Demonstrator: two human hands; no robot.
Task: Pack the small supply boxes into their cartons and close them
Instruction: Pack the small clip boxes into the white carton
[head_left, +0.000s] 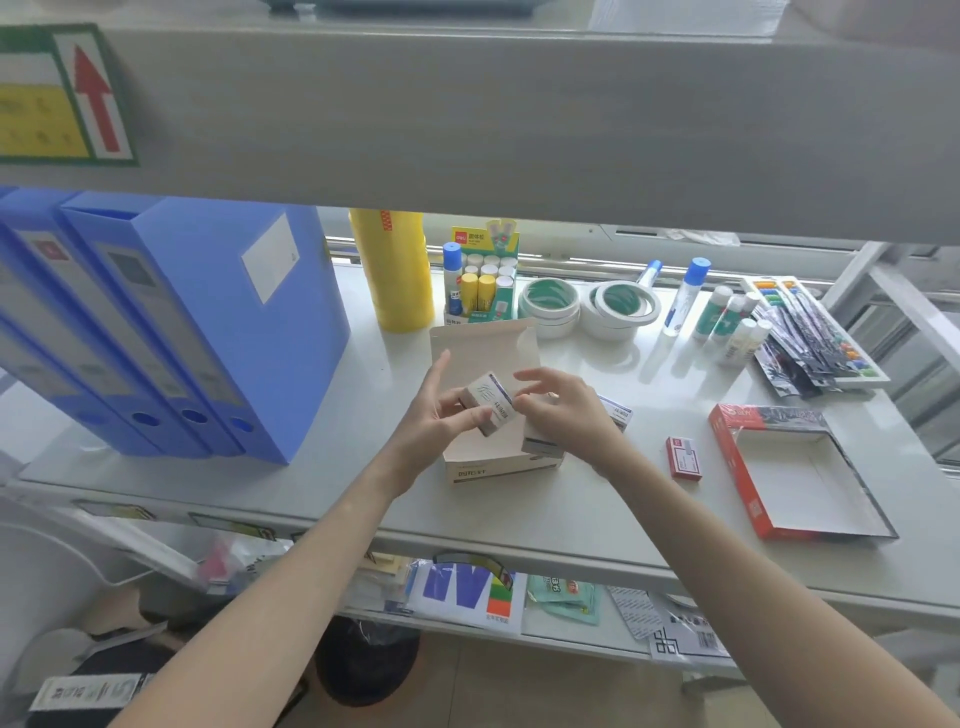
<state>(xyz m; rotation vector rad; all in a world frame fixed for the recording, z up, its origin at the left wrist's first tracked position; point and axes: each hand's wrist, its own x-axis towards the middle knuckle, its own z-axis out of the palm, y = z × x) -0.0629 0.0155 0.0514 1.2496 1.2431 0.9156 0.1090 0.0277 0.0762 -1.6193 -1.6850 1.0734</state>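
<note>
A beige carton (501, 467) stands open in the middle of the grey shelf, its lid flap (483, 345) raised at the back. Over its opening my left hand (441, 415) grips a small white-and-blue supply box (491, 402), tilted. My right hand (558, 410) touches that box's right end with its fingertips, and whether it grips the box I cannot tell. Another small box (543, 447) sits in the carton under my right hand. A further one (618, 413) lies just right of the carton. A small red box (683, 457) lies beside an open red carton (800, 467).
Blue file boxes (171, 322) stand at the left. At the back are a yellow tape stack (397, 270), a glue-stick display (480, 275), white tape rolls (587, 306), glue bottles (685, 296) and a pen pack (810, 332). A shelf beam (519, 119) hangs overhead.
</note>
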